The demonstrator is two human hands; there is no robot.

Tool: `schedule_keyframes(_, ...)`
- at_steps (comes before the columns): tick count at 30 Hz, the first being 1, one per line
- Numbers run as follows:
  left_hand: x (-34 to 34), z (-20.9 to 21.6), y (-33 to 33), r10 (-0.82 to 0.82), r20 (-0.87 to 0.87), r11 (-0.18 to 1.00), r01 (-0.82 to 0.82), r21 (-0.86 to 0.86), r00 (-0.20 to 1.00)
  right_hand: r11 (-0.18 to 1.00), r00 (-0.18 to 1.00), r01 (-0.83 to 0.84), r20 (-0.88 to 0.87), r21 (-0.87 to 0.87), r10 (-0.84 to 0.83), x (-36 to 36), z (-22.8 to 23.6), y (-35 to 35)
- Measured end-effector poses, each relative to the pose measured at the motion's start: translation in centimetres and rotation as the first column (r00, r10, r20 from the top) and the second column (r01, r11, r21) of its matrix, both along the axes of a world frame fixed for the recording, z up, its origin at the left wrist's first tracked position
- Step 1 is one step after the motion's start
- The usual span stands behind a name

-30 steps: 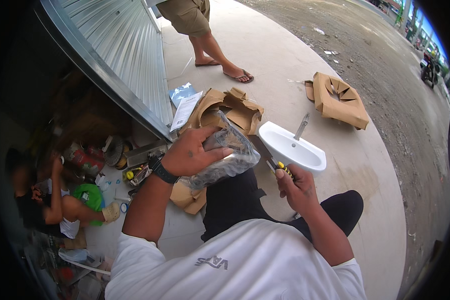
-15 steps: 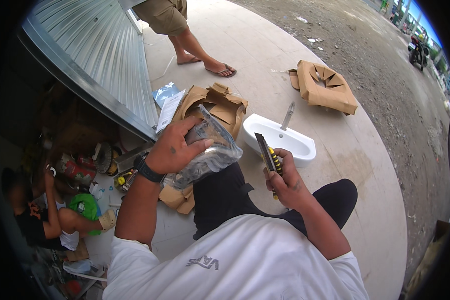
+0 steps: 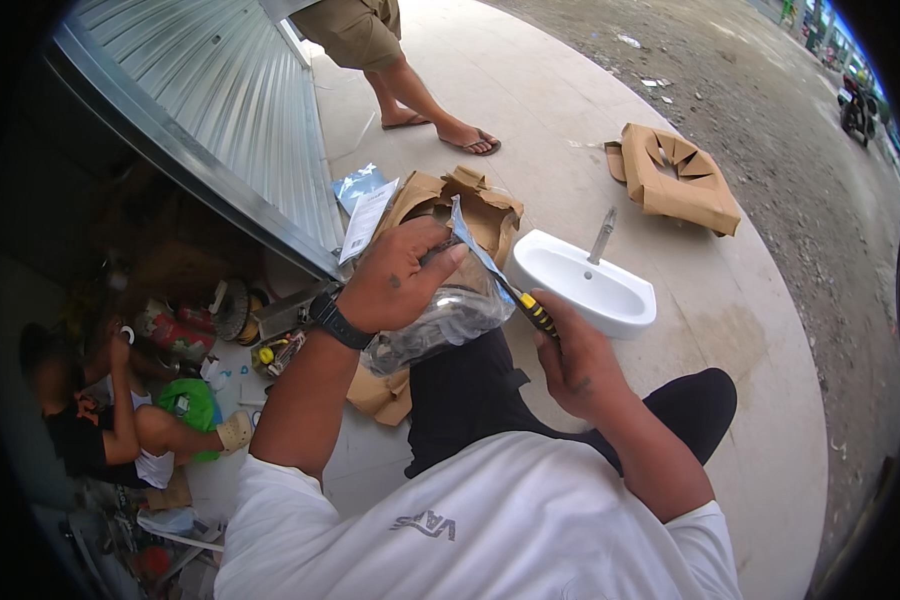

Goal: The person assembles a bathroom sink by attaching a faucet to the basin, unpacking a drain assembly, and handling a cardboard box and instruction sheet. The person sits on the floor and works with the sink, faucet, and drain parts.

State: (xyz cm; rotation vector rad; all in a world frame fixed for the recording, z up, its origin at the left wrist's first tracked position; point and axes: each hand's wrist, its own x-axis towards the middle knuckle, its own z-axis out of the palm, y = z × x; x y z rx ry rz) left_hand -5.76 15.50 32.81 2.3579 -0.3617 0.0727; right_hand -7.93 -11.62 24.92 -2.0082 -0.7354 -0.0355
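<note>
My left hand (image 3: 402, 275) grips the top of a clear plastic bag (image 3: 440, 325), which hangs crumpled over my thigh. What lies inside the bag is hard to make out. Fingers wrapped round its yellow and black handle, my right hand (image 3: 575, 350) holds a utility knife (image 3: 533, 307). The knife's blade reaches up and left to the bag's upper edge, just right of my left fingers. Behind the bag stands a torn, opened cardboard box (image 3: 480, 205).
A white washbasin (image 3: 590, 285) with a faucet (image 3: 602, 235) sits on the tiles to the right. Beyond it lies a cut cardboard piece (image 3: 680, 185). A standing person's legs (image 3: 400, 90) are ahead; another person (image 3: 120, 410) sits at left among tools beside the metal shutter (image 3: 210, 110).
My right hand has brought the knife left and tilted its blade onto the bag's edge. The left hand keeps its hold on the bag. The whole view has shifted slightly.
</note>
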Motion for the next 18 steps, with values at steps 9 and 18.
schedule_keyframes(9, 0.2, -1.3, -1.2, 0.034, -0.067, 0.965, -0.050, -0.259, 0.997, 1.000, 0.994, -0.008, 0.108, -0.023, 0.010, 0.4, 0.6, 1.8)
schedule_keyframes(18, 1.0, -1.9, -1.1, -0.043, 0.162, 0.985, 0.069, -0.159, 0.986, 0.999, 0.967, 0.036, 0.255, -0.024, -0.028, 1.4, -2.0, 2.7)
